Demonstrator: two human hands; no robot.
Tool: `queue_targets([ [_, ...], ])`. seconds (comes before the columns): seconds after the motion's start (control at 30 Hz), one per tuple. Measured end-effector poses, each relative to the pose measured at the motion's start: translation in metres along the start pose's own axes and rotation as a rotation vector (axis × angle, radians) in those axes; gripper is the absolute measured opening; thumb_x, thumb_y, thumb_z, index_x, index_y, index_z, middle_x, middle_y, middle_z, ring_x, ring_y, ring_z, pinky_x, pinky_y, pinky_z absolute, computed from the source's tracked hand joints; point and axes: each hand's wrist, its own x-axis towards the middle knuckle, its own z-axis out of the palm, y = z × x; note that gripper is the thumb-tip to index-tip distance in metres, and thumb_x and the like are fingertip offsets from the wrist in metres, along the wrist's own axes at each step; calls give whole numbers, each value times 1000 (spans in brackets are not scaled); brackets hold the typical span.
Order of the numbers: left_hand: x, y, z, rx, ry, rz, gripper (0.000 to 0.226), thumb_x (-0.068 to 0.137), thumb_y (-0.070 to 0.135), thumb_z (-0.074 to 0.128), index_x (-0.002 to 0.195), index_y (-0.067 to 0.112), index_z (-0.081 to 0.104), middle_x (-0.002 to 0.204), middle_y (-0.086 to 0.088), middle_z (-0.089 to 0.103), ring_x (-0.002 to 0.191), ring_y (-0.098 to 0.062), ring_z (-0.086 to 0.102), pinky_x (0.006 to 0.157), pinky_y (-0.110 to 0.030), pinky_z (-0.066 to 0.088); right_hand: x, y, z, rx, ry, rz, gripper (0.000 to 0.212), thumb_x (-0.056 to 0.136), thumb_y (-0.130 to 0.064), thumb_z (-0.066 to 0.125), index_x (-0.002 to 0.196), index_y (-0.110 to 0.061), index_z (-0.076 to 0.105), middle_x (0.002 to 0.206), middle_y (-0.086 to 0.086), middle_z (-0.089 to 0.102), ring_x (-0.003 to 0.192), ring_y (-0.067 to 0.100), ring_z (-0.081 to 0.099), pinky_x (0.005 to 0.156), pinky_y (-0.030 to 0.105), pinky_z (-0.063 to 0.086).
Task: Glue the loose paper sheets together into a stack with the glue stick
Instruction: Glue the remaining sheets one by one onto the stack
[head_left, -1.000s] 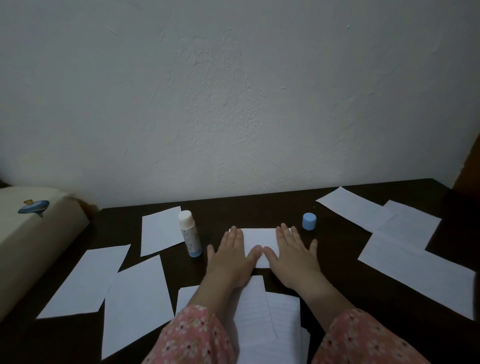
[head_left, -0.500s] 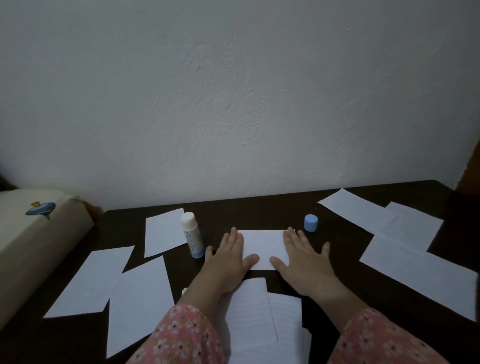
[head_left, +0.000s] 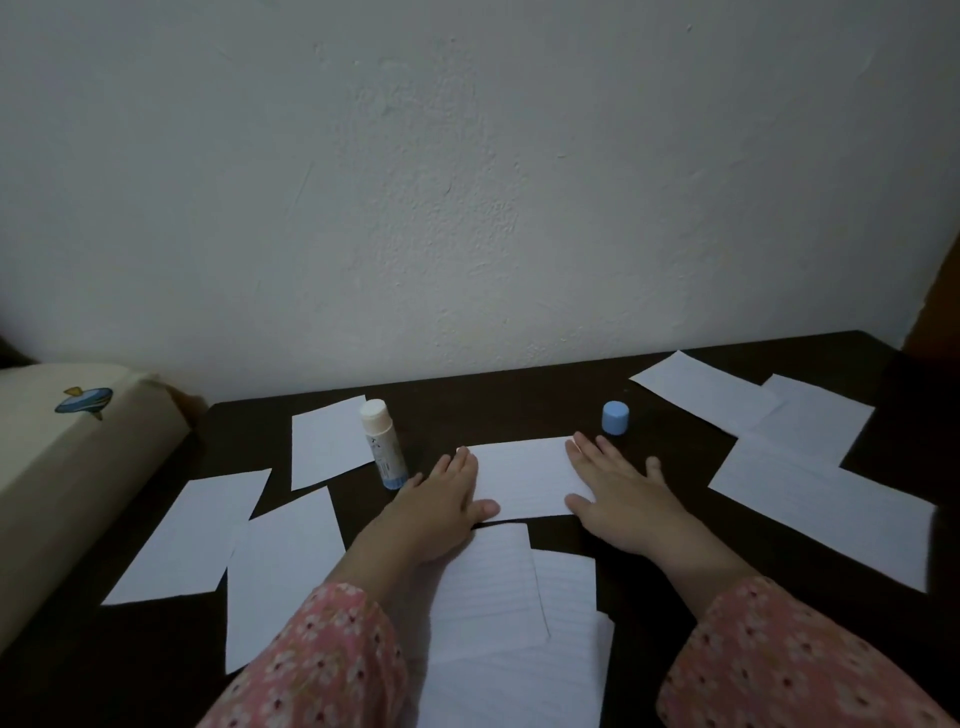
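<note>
Hands have slid apart to the ends of the centre sheet (head_left: 524, 475).
Left hand (head_left: 441, 501) and right hand (head_left: 618, 493) lie flat, fingers spread, gripping nothing; sheet on dark surface (head_left: 493, 415), uncapped glue stick (head_left: 383, 451) upright just left, blue cap (head_left: 615, 417) behind right; loose sheets (head_left: 283, 561) scattered around.

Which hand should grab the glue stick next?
Probably the left hand: the glue stick stands upright right beside its fingers. The right hand is farther off, across the sheet, nearer the blue cap.
</note>
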Motion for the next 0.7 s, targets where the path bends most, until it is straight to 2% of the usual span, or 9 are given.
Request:
queue_targets([
  [0.1, -3, 3, -3, -28, 14, -17, 72, 99, 48, 36, 153, 18, -2, 161, 2, -6, 148, -16, -3, 119, -43, 6, 2, 0, 2, 3, 11, 5, 71, 99, -45, 36, 154, -29, -7, 160, -11, -15, 147, 12, -13, 115, 58, -3],
  [0.17, -13, 6, -1, -120, 110, -21, 71, 98, 46, 42, 153, 18, 7, 160, 2, 8, 147, -17, 12, 118, -40, 17, 0, 0, 4, 3, 49, -6, 71, 99, -47, 37, 154, -29, -3, 161, -11, -12, 147, 13, -12, 115, 58, -3],
  [0.27, -39, 6, 9, -343, 620, -50, 44, 94, 40, 53, 135, 26, 46, 129, 11, 56, 116, -9, 54, 91, -25, 46, -6, 1, 6, 88, 155, -8, 64, 96, -48, 44, 152, -30, 20, 162, -8, 2, 148, 16, -4, 116, 55, 1],
  [0.3, -46, 5, 10, -430, 777, -91, 32, 92, 37, 57, 122, 27, 54, 114, 11, 62, 103, -8, 58, 79, -20, 46, -7, 0, 7, 147, 246, -3, 57, 96, -48, 45, 148, -31, 31, 160, -5, 14, 147, 16, 6, 116, 52, 9],
  [0.37, -46, -3, 8, -634, 916, -239, 21, 90, 29, 63, 107, 24, 53, 100, 5, 60, 91, -11, 57, 65, -15, 40, -7, -5, 7, 241, 439, 21, 48, 95, -51, 45, 139, -31, 44, 147, -4, 35, 136, 14, 28, 110, 39, 26],
  [0.43, -37, -16, 3, -844, 906, -412, 42, 85, 28, 70, 118, 18, 46, 110, -4, 55, 94, -16, 54, 67, -19, 42, -5, -11, 5, 214, 442, 81, 64, 92, -60, 44, 145, -26, 35, 147, 0, 34, 133, 17, 32, 106, 37, 32],
  [0.53, -26, -26, 1, -966, 815, -515, 78, 80, 32, 75, 142, 14, 31, 128, -10, 49, 114, -23, 51, 90, -34, 45, 2, -17, 5, 44, 274, 179, 94, 83, -74, 43, 153, -19, 11, 155, 5, 19, 138, 25, 23, 108, 41, 30],
  [0.6, -20, -26, 4, -953, 779, -493, 79, 82, 31, 73, 146, 13, 30, 136, -9, 47, 124, -24, 47, 98, -37, 43, 6, -17, 5, 11, 235, 200, 96, 82, -75, 43, 153, -19, 13, 156, 5, 17, 139, 26, 20, 107, 42, 29],
  [0.7, -14, -26, 3, -885, 784, -461, 56, 88, 31, 66, 137, 13, 45, 135, -8, 53, 123, -24, 50, 97, -36, 43, 8, -18, 1, 16, 202, 206, 93, 81, -73, 47, 151, -18, 21, 155, 3, 17, 140, 25, 18, 107, 43, 28],
])
